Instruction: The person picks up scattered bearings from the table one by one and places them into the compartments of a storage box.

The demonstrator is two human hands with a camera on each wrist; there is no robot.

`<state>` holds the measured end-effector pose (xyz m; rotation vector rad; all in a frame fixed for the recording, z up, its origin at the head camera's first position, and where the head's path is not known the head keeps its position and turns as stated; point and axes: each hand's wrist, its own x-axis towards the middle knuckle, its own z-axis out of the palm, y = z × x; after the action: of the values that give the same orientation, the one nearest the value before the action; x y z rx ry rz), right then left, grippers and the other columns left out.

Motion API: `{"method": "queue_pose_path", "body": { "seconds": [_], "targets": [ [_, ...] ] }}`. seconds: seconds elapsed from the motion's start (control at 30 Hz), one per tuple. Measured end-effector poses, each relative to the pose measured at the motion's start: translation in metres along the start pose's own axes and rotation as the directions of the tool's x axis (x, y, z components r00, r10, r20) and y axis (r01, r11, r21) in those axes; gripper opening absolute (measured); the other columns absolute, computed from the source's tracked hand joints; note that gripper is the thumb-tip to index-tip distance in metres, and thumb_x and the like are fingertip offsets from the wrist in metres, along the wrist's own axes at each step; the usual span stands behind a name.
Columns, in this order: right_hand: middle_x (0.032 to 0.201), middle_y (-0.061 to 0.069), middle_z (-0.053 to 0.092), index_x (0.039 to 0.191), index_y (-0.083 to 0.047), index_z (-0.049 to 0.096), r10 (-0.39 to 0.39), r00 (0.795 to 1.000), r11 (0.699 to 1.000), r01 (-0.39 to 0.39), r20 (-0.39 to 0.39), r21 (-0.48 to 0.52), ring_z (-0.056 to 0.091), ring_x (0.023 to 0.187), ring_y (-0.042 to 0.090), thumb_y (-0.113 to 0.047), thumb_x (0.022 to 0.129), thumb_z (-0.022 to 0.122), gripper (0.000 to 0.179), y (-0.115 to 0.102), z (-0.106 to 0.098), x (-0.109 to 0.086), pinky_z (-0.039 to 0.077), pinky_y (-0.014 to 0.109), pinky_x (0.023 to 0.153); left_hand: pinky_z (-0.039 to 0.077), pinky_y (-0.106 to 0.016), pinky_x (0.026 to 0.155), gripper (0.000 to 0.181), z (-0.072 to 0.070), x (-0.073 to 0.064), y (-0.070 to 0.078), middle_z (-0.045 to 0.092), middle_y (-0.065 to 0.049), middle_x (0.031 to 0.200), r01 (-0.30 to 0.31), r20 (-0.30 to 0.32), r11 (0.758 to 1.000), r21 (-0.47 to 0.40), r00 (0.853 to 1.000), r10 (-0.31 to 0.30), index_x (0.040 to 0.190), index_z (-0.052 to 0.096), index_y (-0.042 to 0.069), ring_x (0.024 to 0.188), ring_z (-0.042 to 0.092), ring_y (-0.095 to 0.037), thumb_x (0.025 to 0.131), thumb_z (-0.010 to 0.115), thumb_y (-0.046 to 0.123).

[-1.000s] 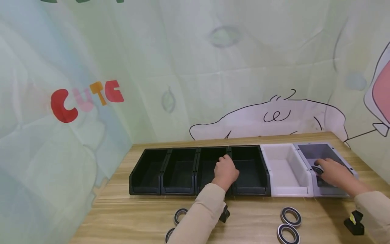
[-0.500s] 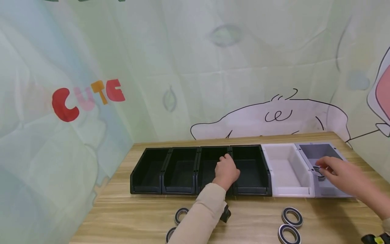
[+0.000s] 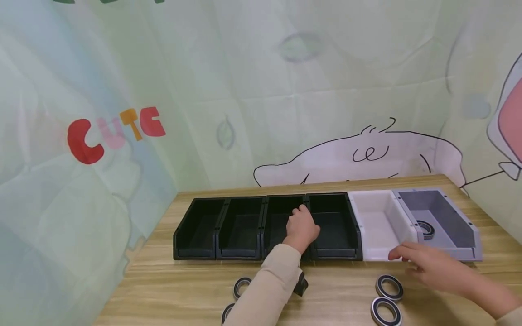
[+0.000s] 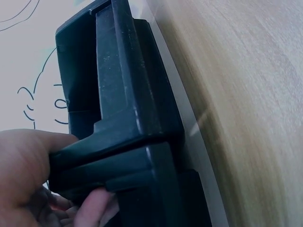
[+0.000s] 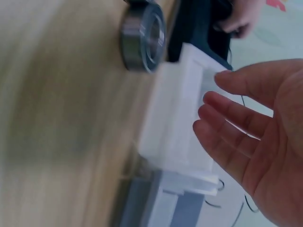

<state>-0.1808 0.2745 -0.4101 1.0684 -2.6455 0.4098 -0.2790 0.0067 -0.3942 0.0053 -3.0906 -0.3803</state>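
Observation:
My left hand [image 3: 301,228] grips the adjoining walls of two black bins [image 3: 332,231], thumb on one side and fingers on the other, as the left wrist view shows. Nothing is held in my right hand [image 3: 428,265], which hovers by the front of the white bin [image 3: 379,226] and the grey bin [image 3: 452,231]. Its fingers are slightly bent and apart in the right wrist view. One ball bearing [image 3: 427,230] leans against the left wall inside the grey bin. Two more bearings, a farther one [image 3: 389,288] and a nearer one [image 3: 385,311], lie on the table left of that hand.
More bearings [image 3: 240,286] lie on the wooden table [image 3: 151,290], partly hidden by my left sleeve [image 3: 265,290]. Further black bins [image 3: 240,228] continue the row leftward. A printed cloth [image 3: 228,90] hangs behind the table.
My right hand has let go of the bearing in the grey bin, drawn out, and moved left and toward me. The left hand stays in place.

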Motion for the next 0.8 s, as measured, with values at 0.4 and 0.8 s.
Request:
{"method": "queue_pose_path", "body": {
  "seconds": [0.4, 0.8],
  "targets": [
    [0.099, -0.008, 0.056, 0.104, -0.022, 0.060, -0.181, 0.983, 0.983, 0.181, 0.023, 0.008, 0.051, 0.087, 0.007, 0.003, 0.052, 0.070, 0.058, -0.013, 0.039, -0.002, 0.047, 0.026, 0.067, 0.054, -0.032, 0.067, 0.058, -0.001, -0.001, -0.001, 0.054, -0.016, 0.112, 0.001, -0.014, 1.000, 0.004, 1.000, -0.001, 0.125, 0.042, 0.002, 0.081, 0.061, -0.025, 0.083, 0.065, 0.035],
    [0.102, -0.013, 0.048, 0.101, -0.038, 0.056, -0.118, 0.991, 0.993, 0.117, 0.063, 0.008, 0.043, 0.091, 0.007, -0.003, 0.054, 0.072, 0.060, -0.021, 0.047, -0.004, 0.043, 0.028, 0.067, 0.054, -0.032, 0.069, 0.060, -0.001, -0.001, -0.001, 0.053, -0.016, 0.116, 0.001, -0.003, 1.000, -0.021, 1.000, -0.001, 0.128, 0.041, 0.003, 0.084, 0.061, -0.026, 0.083, 0.065, 0.035]
  ]
}}
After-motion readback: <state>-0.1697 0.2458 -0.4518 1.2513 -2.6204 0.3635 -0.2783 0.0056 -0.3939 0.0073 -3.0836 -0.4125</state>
